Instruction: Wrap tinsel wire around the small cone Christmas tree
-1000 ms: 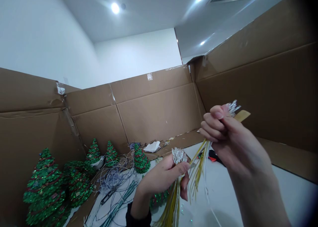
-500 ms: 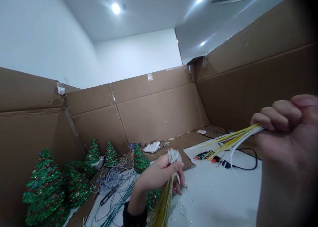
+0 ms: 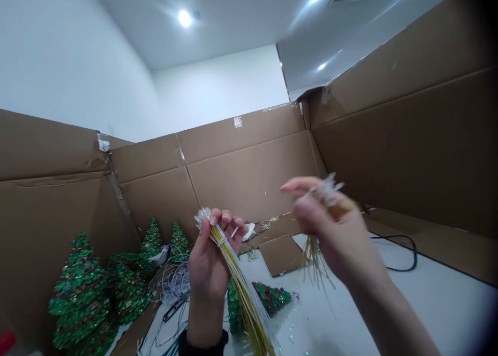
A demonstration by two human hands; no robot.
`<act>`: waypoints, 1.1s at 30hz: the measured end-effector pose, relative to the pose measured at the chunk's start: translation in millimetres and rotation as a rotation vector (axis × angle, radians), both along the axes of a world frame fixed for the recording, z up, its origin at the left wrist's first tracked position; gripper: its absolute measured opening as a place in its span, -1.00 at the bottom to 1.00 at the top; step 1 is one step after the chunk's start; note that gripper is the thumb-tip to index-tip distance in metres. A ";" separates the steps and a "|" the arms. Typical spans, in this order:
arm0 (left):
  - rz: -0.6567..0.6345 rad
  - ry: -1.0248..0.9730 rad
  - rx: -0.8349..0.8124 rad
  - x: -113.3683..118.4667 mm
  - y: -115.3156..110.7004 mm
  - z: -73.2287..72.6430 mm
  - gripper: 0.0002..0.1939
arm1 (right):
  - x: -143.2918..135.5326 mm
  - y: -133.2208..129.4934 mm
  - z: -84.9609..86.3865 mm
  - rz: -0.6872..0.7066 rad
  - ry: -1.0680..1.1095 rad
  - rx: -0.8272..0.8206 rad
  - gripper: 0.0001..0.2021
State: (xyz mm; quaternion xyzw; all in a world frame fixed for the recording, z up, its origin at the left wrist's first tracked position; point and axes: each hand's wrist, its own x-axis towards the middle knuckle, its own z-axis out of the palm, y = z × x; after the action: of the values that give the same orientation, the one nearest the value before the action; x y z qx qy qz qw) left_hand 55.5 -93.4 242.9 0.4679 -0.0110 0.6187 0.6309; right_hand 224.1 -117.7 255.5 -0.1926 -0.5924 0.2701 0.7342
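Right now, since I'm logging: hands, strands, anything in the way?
Left hand holding tied strand bundle. Right hand, blurred, holding smaller bunch. Green tree lying partly behind bundle.

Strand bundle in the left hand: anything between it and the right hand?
Fingers of the left hand rise beside the strand bundle, on the side toward the right hand; nothing else visible between.

No words, numbers, brands or signs can be read. Any marks on the tape (image 3: 238, 121) on the cardboard wall (image 3: 249, 172) are too small to tell.
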 end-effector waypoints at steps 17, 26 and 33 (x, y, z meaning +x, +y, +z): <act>0.617 0.374 0.226 -15.3 -32.8 7.5 -0.80 | -71.5 -3.9 -21.2 0.143 -0.812 -0.069 -0.83; 0.770 0.260 0.183 -42.1 -35.9 16.0 -0.80 | -60.6 -2.6 -17.4 0.206 -1.014 -0.076 -0.77; 0.508 0.607 0.051 -35.6 -37.3 13.9 -0.87 | -75.8 7.3 -24.5 0.376 -0.422 -0.114 -0.73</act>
State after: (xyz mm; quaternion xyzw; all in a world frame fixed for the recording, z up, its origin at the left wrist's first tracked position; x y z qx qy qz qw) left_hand 19.9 -130.7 256.7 0.6330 0.2768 0.5880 0.4207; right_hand 148.3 -110.4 231.0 -0.1722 -0.7413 0.3883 0.5197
